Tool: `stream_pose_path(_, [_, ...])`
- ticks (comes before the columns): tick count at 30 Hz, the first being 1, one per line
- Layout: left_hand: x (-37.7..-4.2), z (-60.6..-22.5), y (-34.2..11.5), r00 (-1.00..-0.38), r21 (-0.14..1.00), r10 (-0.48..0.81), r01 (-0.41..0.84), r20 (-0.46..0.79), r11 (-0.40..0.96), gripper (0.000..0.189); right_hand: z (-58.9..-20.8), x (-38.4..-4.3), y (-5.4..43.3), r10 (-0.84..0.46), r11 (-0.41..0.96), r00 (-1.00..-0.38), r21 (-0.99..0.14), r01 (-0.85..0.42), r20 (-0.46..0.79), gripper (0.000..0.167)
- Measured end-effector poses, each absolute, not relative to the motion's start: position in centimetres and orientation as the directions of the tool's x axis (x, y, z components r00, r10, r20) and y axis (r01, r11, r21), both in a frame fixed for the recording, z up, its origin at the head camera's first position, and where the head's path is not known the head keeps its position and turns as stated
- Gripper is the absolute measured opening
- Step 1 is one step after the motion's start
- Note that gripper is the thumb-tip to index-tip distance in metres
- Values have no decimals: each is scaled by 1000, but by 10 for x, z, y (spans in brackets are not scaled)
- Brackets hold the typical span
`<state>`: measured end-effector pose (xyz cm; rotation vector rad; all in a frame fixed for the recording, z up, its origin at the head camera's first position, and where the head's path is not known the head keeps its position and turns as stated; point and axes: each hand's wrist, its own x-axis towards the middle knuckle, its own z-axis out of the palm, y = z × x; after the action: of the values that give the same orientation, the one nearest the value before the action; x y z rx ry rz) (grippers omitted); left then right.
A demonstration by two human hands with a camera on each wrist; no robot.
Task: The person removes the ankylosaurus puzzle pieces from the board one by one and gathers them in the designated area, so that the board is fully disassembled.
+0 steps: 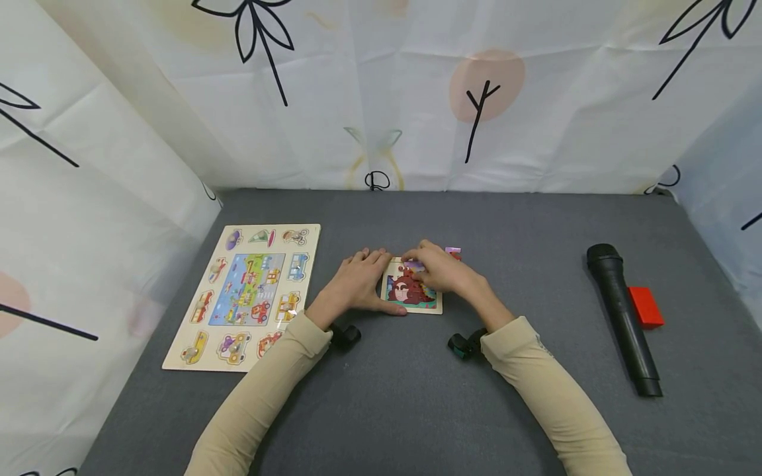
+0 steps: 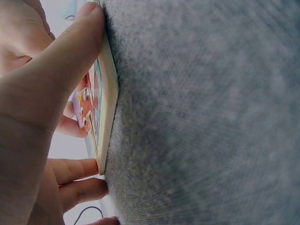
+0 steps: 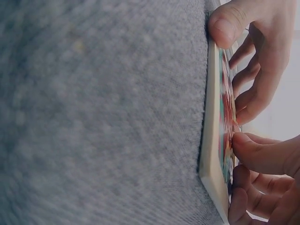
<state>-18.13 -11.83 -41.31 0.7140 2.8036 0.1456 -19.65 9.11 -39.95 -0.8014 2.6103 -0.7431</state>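
Note:
A small jigsaw puzzle board with a red cartoon picture lies on the grey table. My left hand steadies it at the left, its thumb along the near edge and its fingers spread by the left and far edges. My right hand reaches over the board's upper right part. Its thumb and fingers pinch a puzzle piece with purple and orange-red on it, held at the picture's surface; the fingers partly cover it. Beyond the right hand lie purple and red pieces, partly hidden.
A large wooden puzzle board with vehicle and toy pieces lies to the left, partly under the left sleeve. At the right are a black microphone and a red block beside it. A patterned white cloth hangs behind the table.

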Motion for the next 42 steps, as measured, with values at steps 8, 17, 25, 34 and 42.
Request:
stream_pose_path(8, [-181,-412,-118,-850,160,480,455,-215,876,120,-400,-196,94,-600,692,-793,-565,-449,-105,39])
stream_pose_path(17, [-181,-413,-118,-852,160,482,457,-206,875,119,-400,-198,99,-622,665,-779,-578,-473,-79,41])
stream_pose_path(25, [-180,-412,-118,-853,149,480,458,-203,877,119,-396,-199,107,-606,678,-791,-570,-464,-77,39])
stream_pose_path(34, [-181,-413,-117,-852,138,483,463,-204,875,118,-392,-204,131,-584,695,-809,-553,-459,-62,37])
stream_pose_path(42, [-182,-413,-117,-851,135,478,459,-218,878,119,-388,-209,152,-556,735,-828,-508,-449,-71,38])
